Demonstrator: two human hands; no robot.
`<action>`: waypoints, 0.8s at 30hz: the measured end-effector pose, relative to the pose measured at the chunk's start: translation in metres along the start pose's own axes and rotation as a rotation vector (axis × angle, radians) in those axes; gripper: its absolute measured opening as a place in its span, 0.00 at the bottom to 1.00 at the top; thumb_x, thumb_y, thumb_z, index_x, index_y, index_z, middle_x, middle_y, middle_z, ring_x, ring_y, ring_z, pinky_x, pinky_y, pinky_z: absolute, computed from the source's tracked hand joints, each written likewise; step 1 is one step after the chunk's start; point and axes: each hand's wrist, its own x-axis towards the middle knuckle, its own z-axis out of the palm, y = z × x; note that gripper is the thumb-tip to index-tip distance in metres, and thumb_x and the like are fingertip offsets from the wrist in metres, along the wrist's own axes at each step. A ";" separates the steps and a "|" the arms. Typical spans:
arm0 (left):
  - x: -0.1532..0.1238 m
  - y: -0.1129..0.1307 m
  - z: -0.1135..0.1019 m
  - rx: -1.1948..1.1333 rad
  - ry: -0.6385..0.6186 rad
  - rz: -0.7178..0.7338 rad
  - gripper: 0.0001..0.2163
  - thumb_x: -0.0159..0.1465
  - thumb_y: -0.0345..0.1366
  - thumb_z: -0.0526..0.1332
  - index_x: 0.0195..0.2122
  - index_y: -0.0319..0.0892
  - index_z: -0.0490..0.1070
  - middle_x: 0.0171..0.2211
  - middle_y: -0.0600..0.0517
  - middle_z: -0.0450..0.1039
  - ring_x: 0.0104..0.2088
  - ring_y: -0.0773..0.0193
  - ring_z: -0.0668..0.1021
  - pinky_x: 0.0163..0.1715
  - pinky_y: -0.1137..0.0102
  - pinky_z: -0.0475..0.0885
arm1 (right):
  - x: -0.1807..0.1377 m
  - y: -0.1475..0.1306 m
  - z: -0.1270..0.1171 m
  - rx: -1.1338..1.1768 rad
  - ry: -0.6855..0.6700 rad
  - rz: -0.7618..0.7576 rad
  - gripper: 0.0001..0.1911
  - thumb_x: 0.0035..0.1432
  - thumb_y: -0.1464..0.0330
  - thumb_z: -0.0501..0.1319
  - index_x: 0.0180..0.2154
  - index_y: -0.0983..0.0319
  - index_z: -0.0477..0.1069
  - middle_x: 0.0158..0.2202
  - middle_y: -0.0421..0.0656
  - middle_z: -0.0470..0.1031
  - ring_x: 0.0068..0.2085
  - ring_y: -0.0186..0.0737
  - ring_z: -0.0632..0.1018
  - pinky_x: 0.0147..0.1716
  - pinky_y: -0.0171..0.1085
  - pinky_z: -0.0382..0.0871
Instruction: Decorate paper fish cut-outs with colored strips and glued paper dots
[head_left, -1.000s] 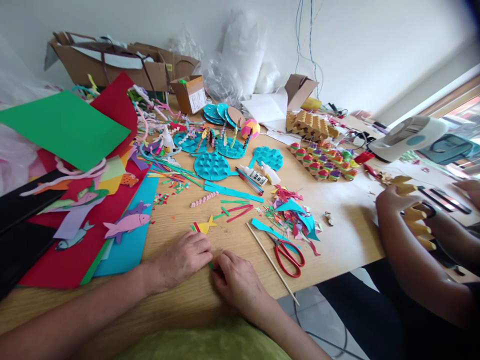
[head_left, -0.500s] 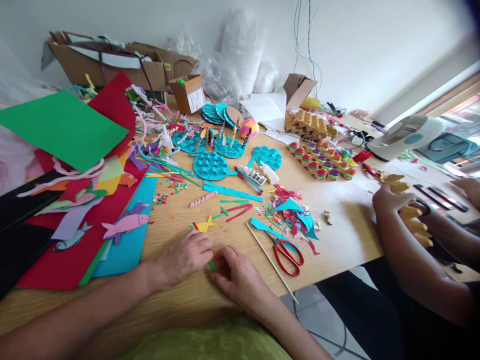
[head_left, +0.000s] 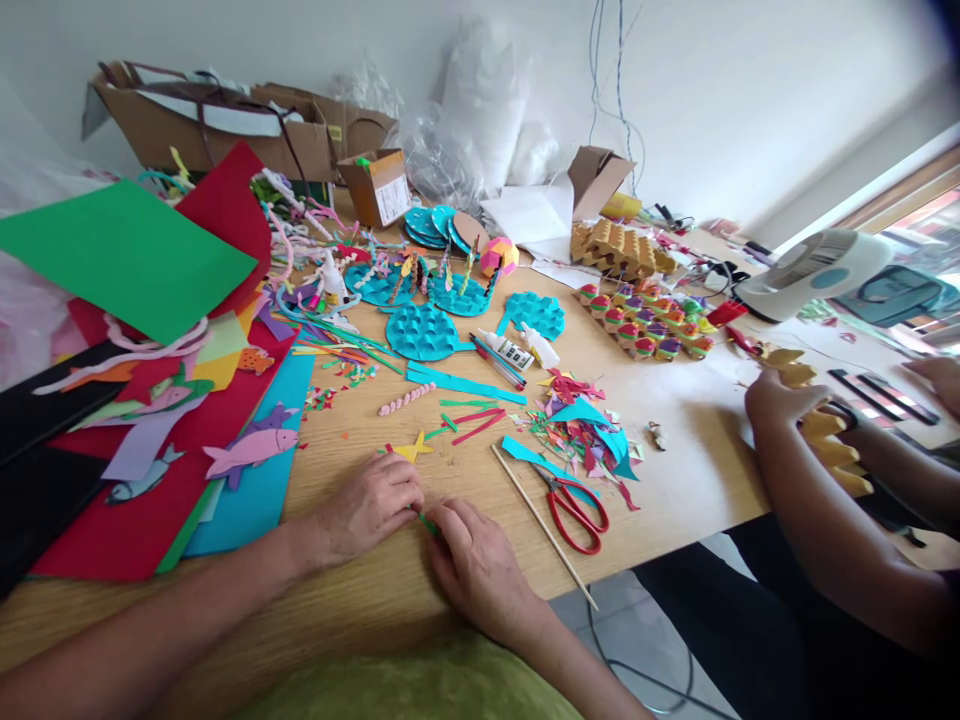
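Note:
My left hand (head_left: 373,500) rests low over the table's near part, its fingers closed at one end of a narrow green paper strip (head_left: 427,524). Just to its right, my right hand (head_left: 476,560) pinches the other end of that strip. Most of the strip is hidden by my fingers. Beyond my left hand lies a yellow paper star (head_left: 412,447). Loose green and red paper strips (head_left: 477,425) lie past the star, close to a twisted pink piece (head_left: 407,399). Red-handled scissors (head_left: 576,515) and a thin wooden stick (head_left: 545,527) are right of my right hand.
Coloured sheets with paper fish (head_left: 251,452) cover the left side. Paper scraps (head_left: 589,425) lie heaped beyond the scissors, near glue bottles (head_left: 538,346) and blue egg-carton pieces (head_left: 421,332). At right, another person's hands (head_left: 787,400) hold a yellow carton piece (head_left: 829,450).
My right hand has turned and its fingers have closed down over the green strip, so less of the strip shows. My left hand has shifted only slightly.

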 end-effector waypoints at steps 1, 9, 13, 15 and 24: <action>0.000 0.000 0.000 0.003 0.003 0.001 0.03 0.59 0.27 0.58 0.29 0.40 0.67 0.31 0.54 0.68 0.35 0.65 0.68 0.37 0.70 0.60 | 0.000 0.000 0.001 -0.012 0.023 -0.013 0.12 0.54 0.77 0.50 0.41 0.63 0.64 0.34 0.46 0.69 0.35 0.39 0.70 0.34 0.35 0.65; -0.001 0.001 -0.002 0.023 -0.032 -0.003 0.01 0.59 0.29 0.58 0.32 0.41 0.67 0.33 0.53 0.67 0.36 0.63 0.67 0.38 0.69 0.60 | 0.004 0.001 0.003 0.007 0.104 0.036 0.08 0.59 0.72 0.49 0.34 0.62 0.66 0.29 0.43 0.69 0.30 0.36 0.70 0.30 0.33 0.64; -0.002 0.003 0.000 0.087 -0.008 0.011 0.00 0.58 0.29 0.58 0.31 0.40 0.67 0.32 0.52 0.67 0.36 0.62 0.67 0.39 0.67 0.60 | 0.007 -0.001 0.003 0.048 0.108 0.077 0.07 0.58 0.73 0.49 0.32 0.62 0.65 0.28 0.43 0.69 0.29 0.35 0.70 0.28 0.32 0.63; -0.001 0.003 0.003 0.153 0.019 0.027 0.04 0.60 0.30 0.56 0.29 0.40 0.67 0.31 0.52 0.66 0.35 0.62 0.67 0.39 0.66 0.60 | 0.008 -0.002 0.002 0.074 0.105 0.078 0.07 0.58 0.73 0.49 0.33 0.62 0.65 0.28 0.42 0.69 0.29 0.35 0.70 0.28 0.32 0.63; -0.001 0.004 0.002 0.155 0.045 0.029 0.09 0.63 0.30 0.52 0.26 0.39 0.66 0.29 0.52 0.66 0.34 0.63 0.66 0.36 0.67 0.61 | 0.004 -0.001 -0.011 0.270 0.039 0.091 0.14 0.50 0.76 0.52 0.41 0.62 0.62 0.33 0.43 0.68 0.33 0.35 0.70 0.32 0.32 0.64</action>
